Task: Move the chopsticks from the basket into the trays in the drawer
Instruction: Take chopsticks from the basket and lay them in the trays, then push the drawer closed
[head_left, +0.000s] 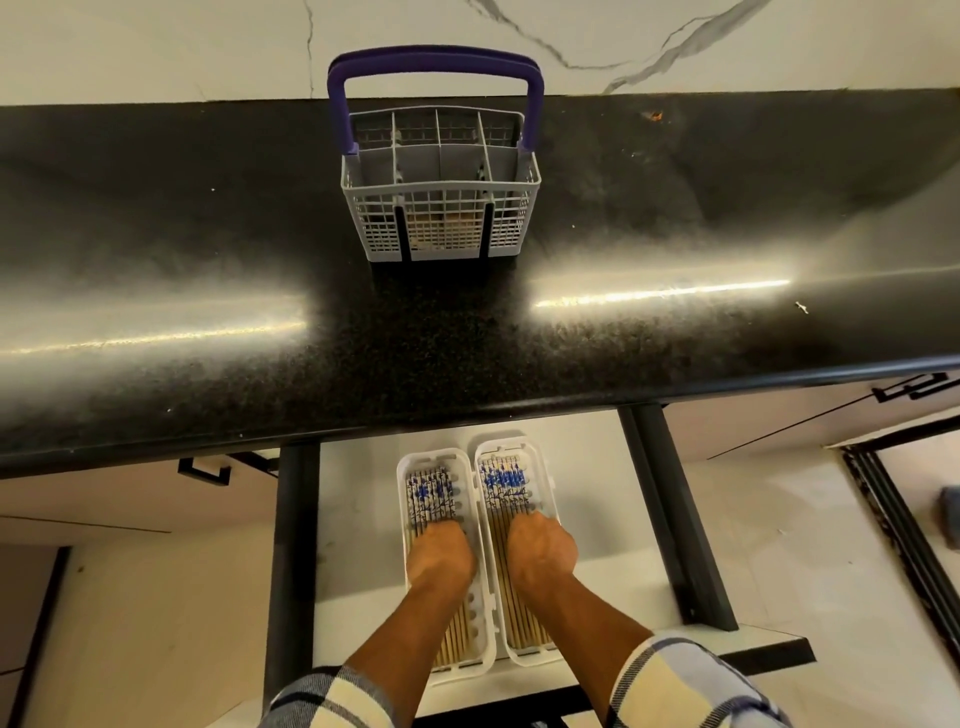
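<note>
left hand (441, 553) curled knuckles-down on chopsticks (435, 492) in left tray (402, 470) | right hand (542, 551) likewise in right tray (540, 467) | drawer (353, 499) open | basket (441, 192) on surface (208, 260); grip undeterminable

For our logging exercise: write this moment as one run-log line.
left hand on chopsticks, left tray | right hand on chopsticks, right tray | basket on counter

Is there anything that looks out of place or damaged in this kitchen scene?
Nothing serious stands out. The chopsticks lie neatly in both trays. Only a small orange speck marks the countertop near the wall.
</note>
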